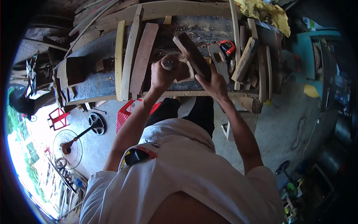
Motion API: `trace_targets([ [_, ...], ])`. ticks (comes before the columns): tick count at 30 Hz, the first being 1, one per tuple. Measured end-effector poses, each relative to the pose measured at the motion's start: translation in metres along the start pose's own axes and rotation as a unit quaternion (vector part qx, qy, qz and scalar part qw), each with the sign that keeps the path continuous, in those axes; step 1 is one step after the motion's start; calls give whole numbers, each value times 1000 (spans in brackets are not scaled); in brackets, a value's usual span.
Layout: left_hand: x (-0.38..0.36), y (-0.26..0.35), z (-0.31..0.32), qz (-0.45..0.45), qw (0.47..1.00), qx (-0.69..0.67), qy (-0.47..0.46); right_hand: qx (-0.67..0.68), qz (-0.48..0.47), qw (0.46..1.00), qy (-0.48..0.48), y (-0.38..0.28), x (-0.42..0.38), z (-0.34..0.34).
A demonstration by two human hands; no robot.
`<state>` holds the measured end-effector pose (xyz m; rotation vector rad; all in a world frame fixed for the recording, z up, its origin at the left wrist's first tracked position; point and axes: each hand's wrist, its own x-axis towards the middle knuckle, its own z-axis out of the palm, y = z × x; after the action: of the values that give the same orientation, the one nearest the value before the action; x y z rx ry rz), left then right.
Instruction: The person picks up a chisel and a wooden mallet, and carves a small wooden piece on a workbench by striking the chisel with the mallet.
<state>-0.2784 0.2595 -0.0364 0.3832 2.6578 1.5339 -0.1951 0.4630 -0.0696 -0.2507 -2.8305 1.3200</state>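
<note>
At the near side of a dark, worn wooden bench [99, 85], both hands are at work over the surface. My left hand [161, 77] is closed around a brown wooden handle with a rounded end [170, 62]; that end faces up toward me, and whatever lies below it is hidden by my fist. My right hand [215, 85] grips the near end of a dark brown, thick wooden bar [192, 56], which slants away to the far left. The bar and the handle are apart, side by side. Between and beneath my hands, a light tan wooden piece [189, 71] shows in part; contact with the tool cannot be determined.

Left of my left hand, three long pieces lie roughly parallel: a reddish-brown flat board [144, 58], nearest; a pale plank [131, 52]; a narrow yellowish strip [119, 59].

Right of the bar: a red-and-black tape measure [227, 47], just beside a grey-brown flat piece with an opening [219, 61]. Farther right, a thick brown offcut [245, 59] lies aslant. Far right: a yellow printed sack [263, 13].

Floor, near left: a red slatted plastic item [124, 116], partly covered by my arm; farther left, a round-caged fan [68, 148].
</note>
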Motion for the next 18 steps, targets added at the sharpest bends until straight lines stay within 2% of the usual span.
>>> trace_targets([
  [1,2,-4,-1,6,1000,-10,0,45,-34,998,11,-7,0,-8],
  [4,7,-15,-3,14,999,-38,-3,99,-29,995,4,-64,3,-43],
  [5,7,-10,-7,-16,998,-57,-15,99,-25,995,12,-85,3,-53],
  [6,8,-6,-10,-44,996,-75,-27,129,-75,989,20,-105,2,-63],
  [7,9,-19,-8,-10,998,-52,-12,159,-128,979,30,-116,0,-67],
  [8,9,-20,-8,-2,998,-52,-18,158,-127,978,40,-118,-1,-66],
  [10,7,-24,-10,78,994,-73,-28,-70,-173,982,25,-119,-6,-61],
  [11,7,-24,-12,90,993,-66,-33,-145,-120,981,-41,-126,-10,-65],
  [12,7,-31,-14,98,992,-66,-40,-144,-115,982,-32,-124,-14,-62],
  [14,12,-49,-20,12,987,-133,-91,-55,-71,995,-32,-111,-20,-51],
  [15,15,-45,-30,-27,985,-110,-126,34,-82,996,17,-108,-27,-45],
  [16,18,-40,-40,-30,965,-159,-204,57,3,998,-39,-105,-35,-49],
  [18,24,-31,-60,-17,945,-164,-282,118,26,992,27,-89,-49,-40],
])
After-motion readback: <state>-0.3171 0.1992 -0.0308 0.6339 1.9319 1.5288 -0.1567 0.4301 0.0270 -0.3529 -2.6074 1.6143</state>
